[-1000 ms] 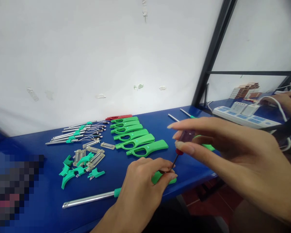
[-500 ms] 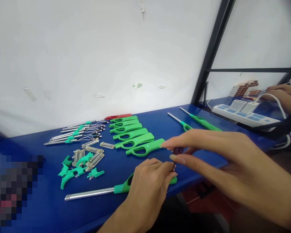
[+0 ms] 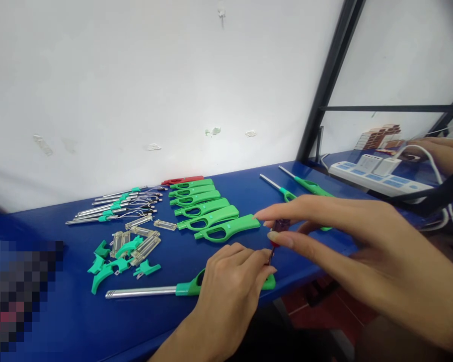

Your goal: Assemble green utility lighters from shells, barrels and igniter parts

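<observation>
A green long-nosed lighter lies at the table's front edge, its silver tube pointing left. My left hand is closed over its handle, hiding the middle; the green end shows past the fingers. Between the thumb and fingers of my right hand is a small screwdriver with a dark red-purple handle. Its thin shaft slants down to the left fingertips above the lighter; the tip is hidden. Behind my hands lies a row of green handle shells, with a red one at the back.
Metal tubes with wires lie at the back left. Clear fuel tanks and teal triggers are heaped nearer. Two lighters lie at the back right. Beyond a black frame stand a power strip and another person's arm.
The screwdriver's handle has risen slightly and shifted right in my right hand, so more of it shows. The lighter's tube tip has swung up a little. My left hand keeps its hold.
</observation>
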Motion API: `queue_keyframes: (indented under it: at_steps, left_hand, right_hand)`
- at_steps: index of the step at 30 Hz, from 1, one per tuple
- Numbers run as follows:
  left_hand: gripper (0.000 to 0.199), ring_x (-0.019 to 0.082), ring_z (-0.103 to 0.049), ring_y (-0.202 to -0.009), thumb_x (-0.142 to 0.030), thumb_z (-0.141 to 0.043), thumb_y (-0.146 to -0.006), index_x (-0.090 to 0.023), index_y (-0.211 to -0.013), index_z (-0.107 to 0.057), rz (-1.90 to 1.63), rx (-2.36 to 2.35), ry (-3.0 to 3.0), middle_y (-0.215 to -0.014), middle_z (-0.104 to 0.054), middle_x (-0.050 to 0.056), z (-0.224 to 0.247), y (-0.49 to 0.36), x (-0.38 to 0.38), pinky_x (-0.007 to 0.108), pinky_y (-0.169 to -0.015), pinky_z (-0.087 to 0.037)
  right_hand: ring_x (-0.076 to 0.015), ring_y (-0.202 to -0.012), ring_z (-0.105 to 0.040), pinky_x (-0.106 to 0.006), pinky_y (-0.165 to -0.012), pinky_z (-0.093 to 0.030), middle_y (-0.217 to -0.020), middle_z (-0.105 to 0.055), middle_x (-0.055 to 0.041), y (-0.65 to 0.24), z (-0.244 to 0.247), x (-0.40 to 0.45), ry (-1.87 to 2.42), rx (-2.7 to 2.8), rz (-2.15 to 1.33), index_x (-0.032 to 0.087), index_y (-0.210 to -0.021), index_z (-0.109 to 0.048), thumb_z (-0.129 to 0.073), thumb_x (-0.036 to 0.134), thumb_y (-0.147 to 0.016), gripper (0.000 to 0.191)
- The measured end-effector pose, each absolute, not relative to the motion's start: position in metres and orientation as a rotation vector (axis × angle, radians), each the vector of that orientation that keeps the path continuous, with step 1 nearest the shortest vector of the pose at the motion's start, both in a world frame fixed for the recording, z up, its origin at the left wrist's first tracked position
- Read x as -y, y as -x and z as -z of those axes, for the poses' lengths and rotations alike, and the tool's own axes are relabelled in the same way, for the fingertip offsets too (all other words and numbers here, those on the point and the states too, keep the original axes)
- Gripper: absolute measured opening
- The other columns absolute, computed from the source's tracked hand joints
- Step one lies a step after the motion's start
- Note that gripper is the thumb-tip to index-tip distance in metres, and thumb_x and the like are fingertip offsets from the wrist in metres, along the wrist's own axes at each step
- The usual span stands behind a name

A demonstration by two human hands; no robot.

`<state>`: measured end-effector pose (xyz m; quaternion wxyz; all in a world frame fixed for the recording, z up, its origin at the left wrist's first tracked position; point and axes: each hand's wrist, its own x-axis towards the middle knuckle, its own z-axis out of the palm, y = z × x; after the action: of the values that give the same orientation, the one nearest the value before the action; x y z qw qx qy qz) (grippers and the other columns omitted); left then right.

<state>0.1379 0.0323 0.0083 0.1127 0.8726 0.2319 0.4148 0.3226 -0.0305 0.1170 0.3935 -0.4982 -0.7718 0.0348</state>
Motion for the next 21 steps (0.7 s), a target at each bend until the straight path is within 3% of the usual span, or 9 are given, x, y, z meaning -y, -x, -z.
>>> queue_keyframes:
  at_steps: [8,16,21]
  left_hand:
    - [0.015,0.02,-0.07,-0.076,-0.012,-0.079,-0.094,-0.02,-0.104,-0.07,-1.158,-0.698,-2.545,-0.091,-0.08,0.0,-0.0096,-0.1388,-0.032,0.033,-0.073,-0.054]
    - [0.016,0.022,-0.069,-0.076,-0.008,-0.074,-0.095,-0.02,-0.105,-0.071,-1.109,-0.742,-2.541,-0.091,-0.079,0.001,-0.0116,-0.1398,-0.0285,0.035,-0.072,-0.054]
    - [0.017,0.023,-0.071,-0.081,-0.01,-0.071,-0.098,-0.02,-0.111,-0.073,-1.054,-0.755,-2.531,-0.097,-0.08,0.002,-0.0133,-0.1378,-0.0284,0.036,-0.078,-0.055]
  right_hand:
    - [-0.0111,-0.097,-0.079,-0.02,-0.083,-0.059,-0.112,-0.083,0.0133,-0.3233,-0.1174,0.0246,1.276,1.981,-0.084,0.041,-0.122,-0.076,-0.067,0.03,-0.104,0.023]
    - [-0.0212,-0.099,-0.082,-0.027,-0.073,-0.063,-0.111,-0.086,0.0036,-0.3267,-0.1184,0.0219,1.284,1.95,-0.018,0.032,-0.122,-0.082,-0.069,0.035,-0.102,0.024]
    - [-0.024,-0.103,-0.083,-0.029,-0.078,-0.065,-0.113,-0.086,0.0002,-0.3268,-0.1224,0.0244,1.364,1.943,-0.012,0.028,-0.121,-0.083,-0.067,0.034,-0.103,0.025]
